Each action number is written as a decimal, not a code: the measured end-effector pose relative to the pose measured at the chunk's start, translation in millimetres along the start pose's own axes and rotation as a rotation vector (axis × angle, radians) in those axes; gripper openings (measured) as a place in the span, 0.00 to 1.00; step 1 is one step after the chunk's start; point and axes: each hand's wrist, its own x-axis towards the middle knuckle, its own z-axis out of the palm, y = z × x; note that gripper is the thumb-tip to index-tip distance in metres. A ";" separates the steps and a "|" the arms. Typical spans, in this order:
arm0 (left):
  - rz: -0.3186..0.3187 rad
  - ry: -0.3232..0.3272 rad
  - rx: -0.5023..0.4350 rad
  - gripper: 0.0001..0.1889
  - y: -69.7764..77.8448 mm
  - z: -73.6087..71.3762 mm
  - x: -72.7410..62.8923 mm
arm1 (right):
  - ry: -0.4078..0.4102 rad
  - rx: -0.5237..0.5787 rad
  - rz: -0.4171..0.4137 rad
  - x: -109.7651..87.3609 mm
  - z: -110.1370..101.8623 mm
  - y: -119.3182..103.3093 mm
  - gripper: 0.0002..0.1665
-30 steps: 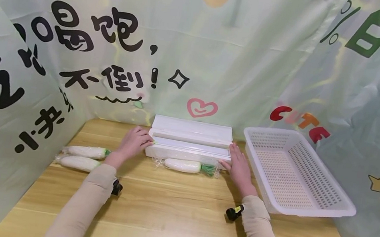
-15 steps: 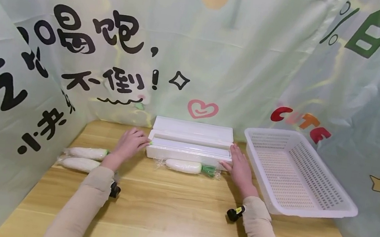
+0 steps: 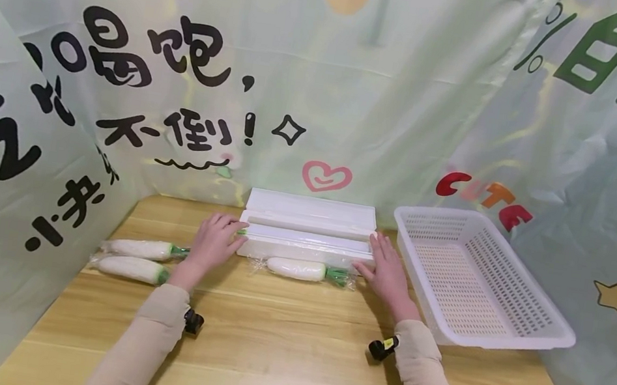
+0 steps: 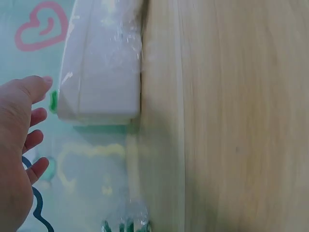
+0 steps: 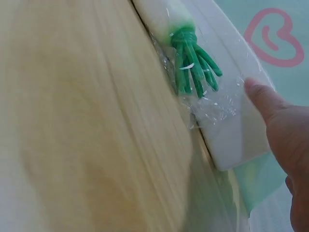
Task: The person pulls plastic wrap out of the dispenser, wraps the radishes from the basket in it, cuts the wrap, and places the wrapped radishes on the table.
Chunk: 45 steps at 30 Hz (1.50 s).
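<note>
A long white cling film dispenser [image 3: 306,254] stands at the back of the table, its lid [image 3: 312,208] raised. At its left end is a small green slider [image 4: 53,102]. My left hand [image 3: 213,241] is at that end, and in the left wrist view its thumb and fingers are spread beside the slider, holding nothing. My right hand [image 3: 389,271] rests on the dispenser's right end with extended fingers, its thumb [image 5: 263,99] on the front face. A white radish [image 3: 294,269] with green stalks [image 5: 193,63] lies along the front, clear film around it.
Two more film-wrapped radishes, one farther back [image 3: 137,248] and one nearer [image 3: 132,268], lie on the left of the wooden table [image 3: 286,354]. To the right stands a white plastic basket [image 3: 512,343]. A printed curtain [image 3: 401,120] closes off the back and sides.
My left hand's fingers have come away from the green slider and spread, and the hand has shifted slightly right. The right hand, dispenser and front radish have stayed in place.
</note>
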 end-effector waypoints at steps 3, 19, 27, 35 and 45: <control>0.016 0.003 0.007 0.15 5.5 1.4 0.4 | 0.097 0.016 -0.062 -3.1 0.4 -4.2 0.45; 0.054 0.061 0.004 0.05 8.0 19.2 2.1 | 0.465 0.017 -0.353 0.9 7.9 -14.4 0.08; 0.158 0.198 0.026 0.05 10.7 23.6 0.3 | 0.502 0.013 -0.400 0.3 10.6 -15.4 0.03; 0.164 0.201 0.054 0.05 11.0 27.7 -2.2 | 0.551 0.007 -0.448 -5.7 13.9 -16.5 0.04; 0.137 0.164 0.039 0.04 15.1 24.3 -6.1 | 0.535 -0.007 -0.450 -10.7 15.8 -14.5 0.09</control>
